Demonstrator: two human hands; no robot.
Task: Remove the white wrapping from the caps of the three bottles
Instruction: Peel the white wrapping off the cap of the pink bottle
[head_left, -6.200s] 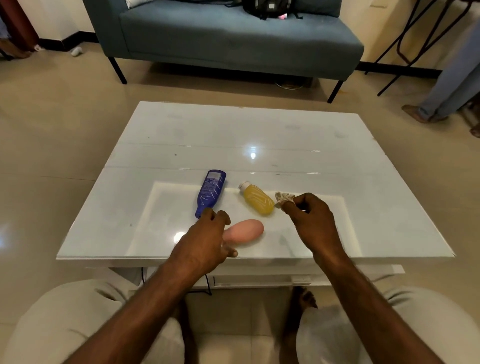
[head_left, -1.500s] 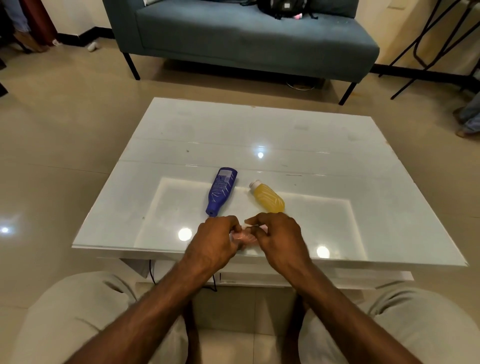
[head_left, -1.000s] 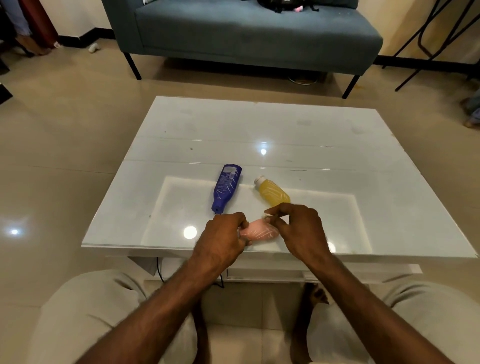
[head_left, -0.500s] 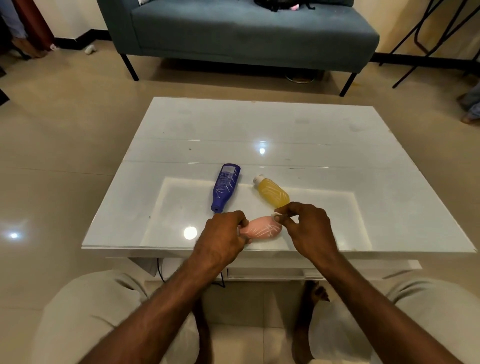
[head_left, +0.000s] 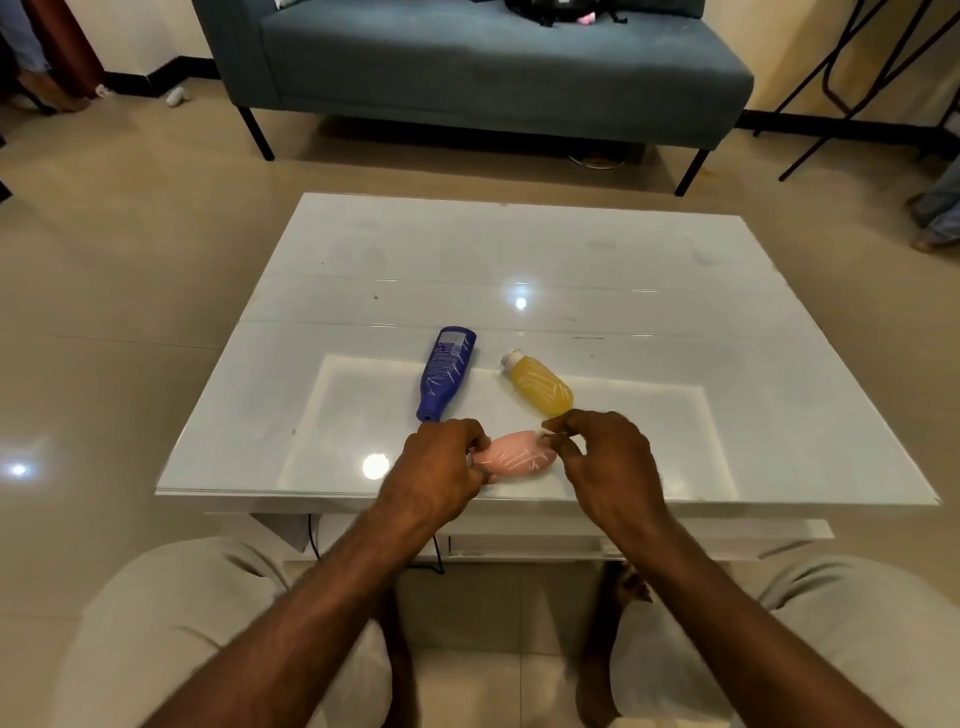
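Note:
A pink bottle (head_left: 515, 456) lies sideways just above the near edge of the white table (head_left: 675, 291). My left hand (head_left: 441, 467) grips its left end, where the cap is hidden under my fingers. My right hand (head_left: 605, 457) pinches a small bit of white wrapping (head_left: 546, 432) at the bottle's upper right end. A blue bottle (head_left: 445, 371) lies behind, its bare cap end toward me. A yellow bottle (head_left: 540, 387) with a bare white cap lies to its right.
A grey-blue sofa (head_left: 493, 67) stands beyond the table, with a dark bag on its seat. Black metal legs (head_left: 857, 88) rise at the far right. Another person's feet show at the right edge (head_left: 935, 218). My knees sit below the table's near edge.
Six seconds ago my right hand held a crumpled white wrapping beside the yellow bottle. Since then both hands closed on the pink bottle, and my right hand has drawn slightly to the right.

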